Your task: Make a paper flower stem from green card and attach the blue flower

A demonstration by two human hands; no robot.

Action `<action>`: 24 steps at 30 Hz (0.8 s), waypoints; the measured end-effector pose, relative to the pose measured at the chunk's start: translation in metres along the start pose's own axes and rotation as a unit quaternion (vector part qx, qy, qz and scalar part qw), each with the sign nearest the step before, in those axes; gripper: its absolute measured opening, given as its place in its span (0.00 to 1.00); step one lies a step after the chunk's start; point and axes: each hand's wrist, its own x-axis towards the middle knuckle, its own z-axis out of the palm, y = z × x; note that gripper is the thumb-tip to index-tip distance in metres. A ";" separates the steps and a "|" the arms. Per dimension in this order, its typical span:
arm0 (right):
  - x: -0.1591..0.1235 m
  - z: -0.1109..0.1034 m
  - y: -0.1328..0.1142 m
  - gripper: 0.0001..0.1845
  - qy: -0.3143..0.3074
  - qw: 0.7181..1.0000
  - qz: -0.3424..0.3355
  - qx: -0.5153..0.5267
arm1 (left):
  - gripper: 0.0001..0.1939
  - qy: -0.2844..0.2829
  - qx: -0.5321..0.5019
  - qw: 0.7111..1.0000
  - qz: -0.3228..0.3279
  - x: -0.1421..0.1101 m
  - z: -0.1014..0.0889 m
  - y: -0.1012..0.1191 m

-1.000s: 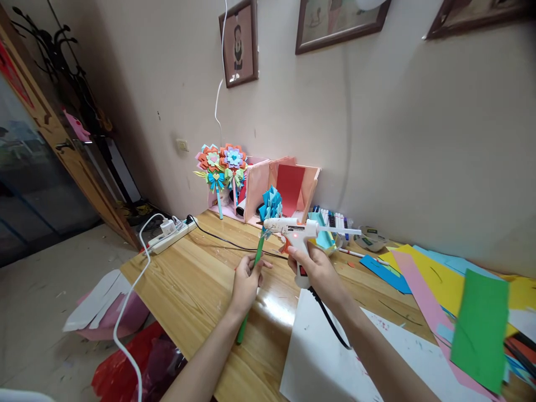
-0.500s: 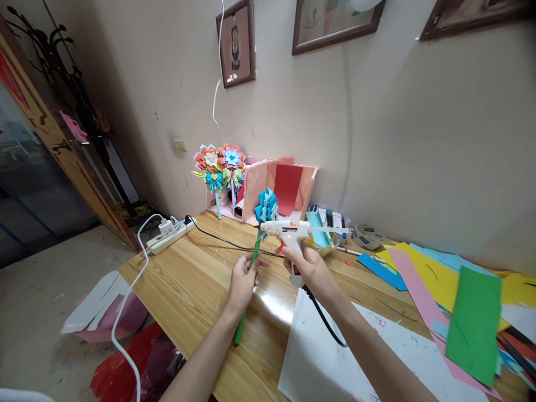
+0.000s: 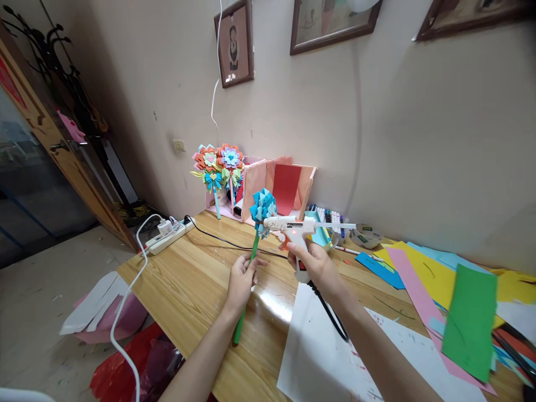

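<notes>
—Where's our blue flower [image 3: 262, 205]?
—Before the pink box [image 3: 255, 181]; our left hand [image 3: 242, 283] grips its green stem [image 3: 255, 245].
—And our right hand [image 3: 321, 269]?
—We clasp the glue gun [image 3: 299, 225] there too.

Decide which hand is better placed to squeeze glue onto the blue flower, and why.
Probably the right hand: it grips the glue gun, pointing toward the blue flower; left hand holds the green stem.

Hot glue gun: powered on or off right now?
Powered on: a red light glows on the side of the hot glue gun held in the right hand. Whether glue is flowing, cannot tell.
</notes>
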 end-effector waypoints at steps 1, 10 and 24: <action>0.000 -0.003 -0.002 0.17 -0.002 1.000 0.003 0.014 | 0.18 0.001 -0.003 1.000 0.000 0.000 0.000 0.000; 0.004 -0.029 -0.010 0.21 0.023 0.996 0.009 0.088 | 0.18 -0.025 -0.034 0.999 -0.009 0.001 -0.003 0.001; 0.010 -0.016 -0.002 0.20 -0.020 0.998 0.045 0.034 | 0.18 -0.040 -0.029 0.999 -0.004 0.000 -0.003 0.000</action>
